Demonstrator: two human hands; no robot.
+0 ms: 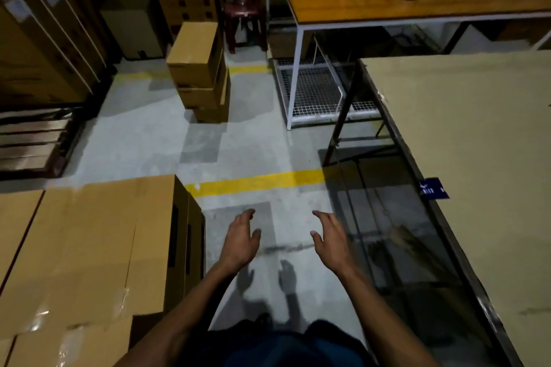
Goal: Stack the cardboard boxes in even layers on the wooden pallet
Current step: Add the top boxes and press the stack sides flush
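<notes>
Left of the yellow line point(253, 183), at the far edge, a dark slatted pallet point(32, 143) lies on the floor; whether it carries boxes cannot be told. Nearer on that side, large boxes point(89, 247) sit packed edge to edge, tops roughly level. Beyond the line, a leaning stack point(199, 71) of three smaller boxes stands apart on the concrete, apparently awaiting transfer. Just short of the line, the left hand point(240, 240) and right hand point(331, 238) hover above the floor, fingers spread and loosely bent, holding nothing. Right of the line, a table point(462, 158) covered in cardboard sheet runs alongside. Judgement: task is partway; the loose stack remains unplaced, no box in hand.
</notes>
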